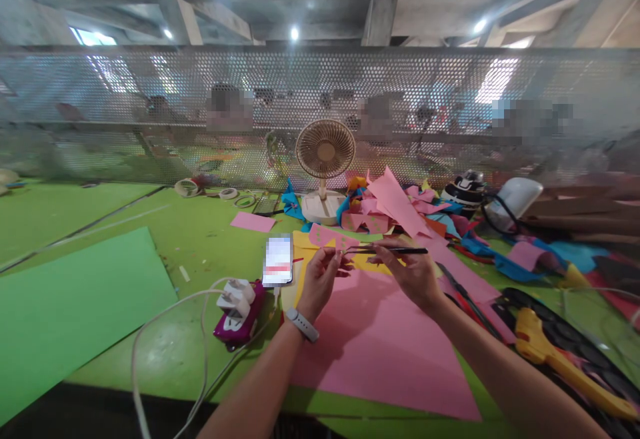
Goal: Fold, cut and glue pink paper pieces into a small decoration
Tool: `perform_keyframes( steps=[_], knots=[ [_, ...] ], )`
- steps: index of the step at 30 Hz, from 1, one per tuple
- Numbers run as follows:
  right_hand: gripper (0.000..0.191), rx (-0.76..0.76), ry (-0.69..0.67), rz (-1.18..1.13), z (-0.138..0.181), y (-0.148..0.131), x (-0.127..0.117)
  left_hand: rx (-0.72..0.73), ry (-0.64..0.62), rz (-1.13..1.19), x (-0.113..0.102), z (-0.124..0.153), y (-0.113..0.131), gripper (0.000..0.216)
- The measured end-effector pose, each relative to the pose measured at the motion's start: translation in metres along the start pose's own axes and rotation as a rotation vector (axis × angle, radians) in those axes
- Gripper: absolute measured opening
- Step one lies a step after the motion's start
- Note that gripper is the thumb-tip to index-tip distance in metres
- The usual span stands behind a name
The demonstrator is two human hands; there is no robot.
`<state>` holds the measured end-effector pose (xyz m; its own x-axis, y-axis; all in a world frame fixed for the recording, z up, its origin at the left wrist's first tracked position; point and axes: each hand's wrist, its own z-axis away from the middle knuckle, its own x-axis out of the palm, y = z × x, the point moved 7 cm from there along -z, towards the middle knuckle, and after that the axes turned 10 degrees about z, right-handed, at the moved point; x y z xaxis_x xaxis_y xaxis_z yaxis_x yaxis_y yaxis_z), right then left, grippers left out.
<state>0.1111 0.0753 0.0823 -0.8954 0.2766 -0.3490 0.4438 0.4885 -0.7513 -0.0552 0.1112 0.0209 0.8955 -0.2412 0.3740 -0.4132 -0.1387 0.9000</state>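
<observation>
My left hand (320, 279), with a watch on its wrist, is closed in a pinch on a small pink paper piece (327, 236) held above the table. My right hand (413, 272) is closed around a thin black stick (395, 250) that lies level and points left toward the pink piece. Both hands hover over a large pink paper sheet (385, 346) and a yellow sheet (303, 252) lying on the green table (190, 239).
A phone (278, 260) stands left of my hands, beside a purple power strip (237, 316) with white plugs and cables. A small fan (325, 166) stands behind, by a heap of paper scraps (400, 209). A green sheet (75, 306) lies left; a yellow glue gun (555, 359) lies right. A mesh screen (320, 106) closes the back.
</observation>
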Motion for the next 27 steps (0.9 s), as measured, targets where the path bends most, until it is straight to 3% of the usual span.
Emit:
perform_keyframes(
  steps=[10,27],
  knots=[
    [0.028,0.176,0.054,-0.174,-0.005,0.024,0.0,0.008,-0.011,0.052,0.0,0.0,-0.003,0.025],
    [0.026,0.162,0.047,-0.258,-0.005,0.018,0.004,0.008,-0.042,-0.002,0.003,0.001,-0.002,0.024]
  ],
)
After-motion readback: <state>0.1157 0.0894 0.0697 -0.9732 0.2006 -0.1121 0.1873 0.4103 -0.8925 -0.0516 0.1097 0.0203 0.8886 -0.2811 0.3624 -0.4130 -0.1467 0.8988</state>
